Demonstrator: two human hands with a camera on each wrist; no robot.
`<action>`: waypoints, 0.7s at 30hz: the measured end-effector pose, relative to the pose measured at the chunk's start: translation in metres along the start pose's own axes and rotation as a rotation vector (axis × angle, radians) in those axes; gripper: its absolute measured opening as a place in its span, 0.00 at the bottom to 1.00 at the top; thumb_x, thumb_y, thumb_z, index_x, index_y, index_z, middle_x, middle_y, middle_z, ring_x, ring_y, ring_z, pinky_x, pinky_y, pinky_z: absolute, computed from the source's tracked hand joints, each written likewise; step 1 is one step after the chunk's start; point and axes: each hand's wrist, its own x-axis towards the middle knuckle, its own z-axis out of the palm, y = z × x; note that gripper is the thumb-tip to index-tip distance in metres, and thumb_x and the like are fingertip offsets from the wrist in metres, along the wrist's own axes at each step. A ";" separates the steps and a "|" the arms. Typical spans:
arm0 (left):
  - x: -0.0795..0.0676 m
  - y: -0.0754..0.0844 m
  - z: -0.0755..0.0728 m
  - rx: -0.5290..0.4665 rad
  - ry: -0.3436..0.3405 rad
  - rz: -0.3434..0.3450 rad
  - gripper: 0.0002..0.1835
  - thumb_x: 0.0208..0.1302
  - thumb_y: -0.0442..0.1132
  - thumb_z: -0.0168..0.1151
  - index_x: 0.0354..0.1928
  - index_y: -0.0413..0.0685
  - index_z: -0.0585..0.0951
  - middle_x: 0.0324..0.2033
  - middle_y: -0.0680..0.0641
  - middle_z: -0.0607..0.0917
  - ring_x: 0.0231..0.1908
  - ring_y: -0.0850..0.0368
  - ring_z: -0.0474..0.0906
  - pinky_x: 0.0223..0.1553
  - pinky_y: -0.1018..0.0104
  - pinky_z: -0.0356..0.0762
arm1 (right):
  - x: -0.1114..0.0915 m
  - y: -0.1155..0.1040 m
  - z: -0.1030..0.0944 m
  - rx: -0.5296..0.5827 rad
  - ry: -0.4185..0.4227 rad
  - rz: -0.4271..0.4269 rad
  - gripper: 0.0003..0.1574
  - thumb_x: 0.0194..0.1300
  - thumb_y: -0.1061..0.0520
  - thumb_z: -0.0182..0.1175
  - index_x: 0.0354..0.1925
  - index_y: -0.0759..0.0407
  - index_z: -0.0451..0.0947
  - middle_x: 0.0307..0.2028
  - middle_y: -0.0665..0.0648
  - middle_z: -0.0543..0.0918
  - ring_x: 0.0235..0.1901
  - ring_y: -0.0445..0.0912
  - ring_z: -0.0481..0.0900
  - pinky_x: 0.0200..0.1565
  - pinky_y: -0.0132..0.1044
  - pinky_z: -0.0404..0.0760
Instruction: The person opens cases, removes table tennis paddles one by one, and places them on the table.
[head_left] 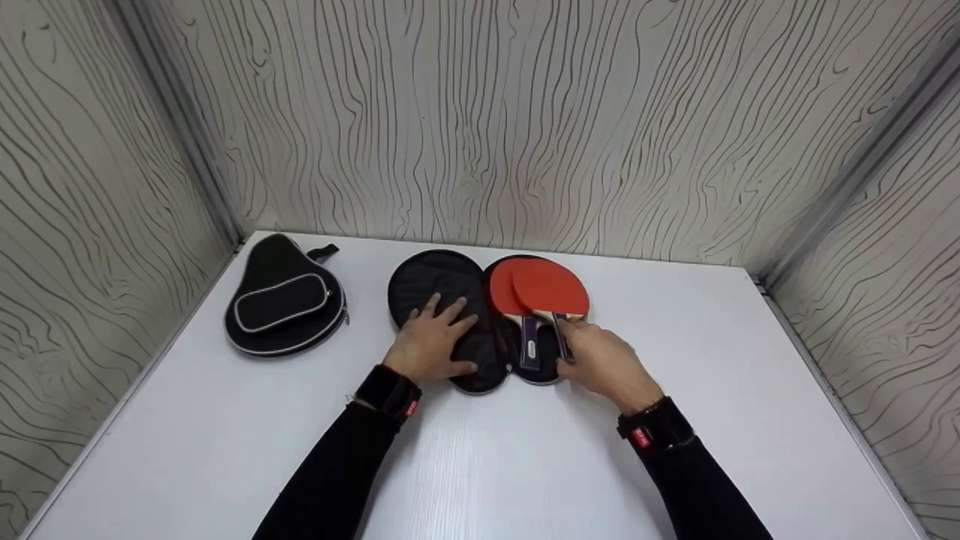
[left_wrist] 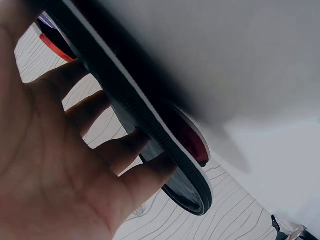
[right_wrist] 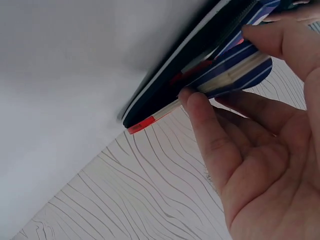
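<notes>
A black padded table tennis paddle case (head_left: 431, 271) lies unzipped and spread flat, its two halves side by side. My left hand (head_left: 429, 343) rests on the left half with fingers spread. Two red-faced paddles overlap on the right half: the lower paddle (head_left: 502, 283) and, partly covering it, the upper paddle (head_left: 553, 288). Each has a purple striped handle. With fingertips and thumb, my right hand (head_left: 606, 366) holds the upper paddle's handle (right_wrist: 235, 75), covering part of it in the head view.
A second black case (head_left: 274, 259), with light piping, a small front pocket and a strap, lies closed at the table's back left. The white table (head_left: 480, 480) is bounded by wood-grain patterned panels (head_left: 480, 127) at the back and both sides.
</notes>
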 end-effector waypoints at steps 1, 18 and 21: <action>0.000 0.000 0.000 0.005 -0.001 0.000 0.47 0.78 0.70 0.74 0.90 0.59 0.74 0.93 0.43 0.67 0.91 0.24 0.61 0.83 0.25 0.78 | 0.000 0.000 -0.001 0.005 0.007 0.003 0.33 0.61 0.66 0.78 0.65 0.67 0.85 0.48 0.65 0.94 0.40 0.52 0.91 0.41 0.56 0.95; 0.001 -0.001 -0.002 -0.017 -0.009 0.008 0.48 0.77 0.69 0.76 0.90 0.57 0.74 0.93 0.42 0.67 0.91 0.23 0.60 0.83 0.23 0.76 | 0.002 0.009 -0.011 -0.067 0.240 0.080 0.27 0.69 0.75 0.66 0.63 0.63 0.89 0.50 0.68 0.97 0.42 0.68 0.96 0.37 0.64 0.95; 0.001 -0.001 -0.002 -0.027 -0.013 0.008 0.48 0.77 0.69 0.76 0.91 0.57 0.73 0.93 0.42 0.66 0.92 0.23 0.59 0.84 0.22 0.75 | 0.002 0.012 -0.013 -0.049 0.269 0.108 0.20 0.75 0.73 0.66 0.60 0.62 0.90 0.49 0.68 0.97 0.42 0.69 0.97 0.36 0.64 0.95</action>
